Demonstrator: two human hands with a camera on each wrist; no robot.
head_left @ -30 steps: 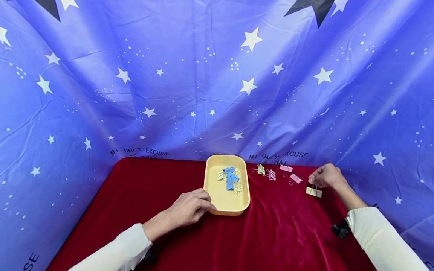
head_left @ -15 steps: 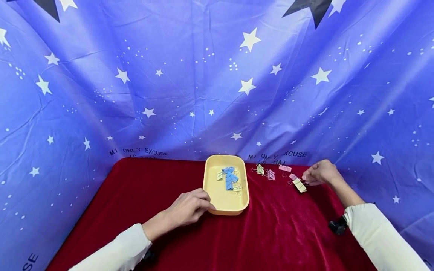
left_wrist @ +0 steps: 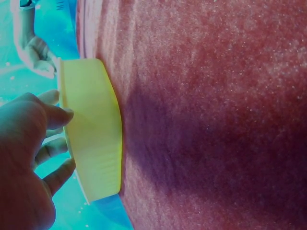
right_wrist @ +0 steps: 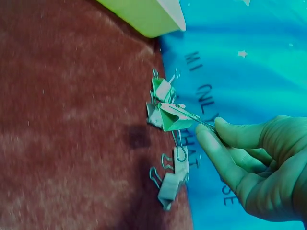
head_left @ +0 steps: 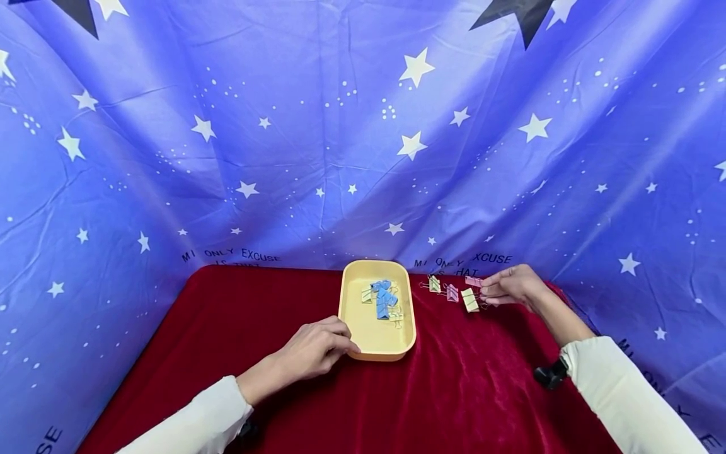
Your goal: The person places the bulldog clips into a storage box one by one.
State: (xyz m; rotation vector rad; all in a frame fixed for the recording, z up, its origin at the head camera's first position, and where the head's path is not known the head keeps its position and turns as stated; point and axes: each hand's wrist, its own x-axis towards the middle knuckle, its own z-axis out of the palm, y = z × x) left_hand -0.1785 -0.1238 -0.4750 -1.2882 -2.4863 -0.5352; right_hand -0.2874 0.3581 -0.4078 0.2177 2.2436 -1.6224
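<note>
My right hand (head_left: 513,287) pinches a wire handle of a pale yellow binder clip (head_left: 470,301) between thumb and fingertips. In the right wrist view this yellow binder clip (right_wrist: 173,116) hangs above the cloth, its other handle pointing down. My left hand (head_left: 314,345) grips the near-left rim of a yellow tray (head_left: 370,336), thumb and fingers at its edge. Inside the tray lie several blue binder clips (head_left: 383,302) and pale yellow ones. On the cloth near my right hand are a yellow-green binder clip (head_left: 434,284), a pink one (head_left: 451,292) and two more pink clips (right_wrist: 168,190), partly hidden in the head view.
A dark red velvet cloth (head_left: 272,302) covers the table. Behind and beside it hangs a blue curtain (head_left: 317,139) with white stars, meeting the table's back edge close to the loose clips.
My right hand has moved left with the yellow binder clip, from the table's right side past the pink clips toward the tray. The left hand stays at the tray's rim.
</note>
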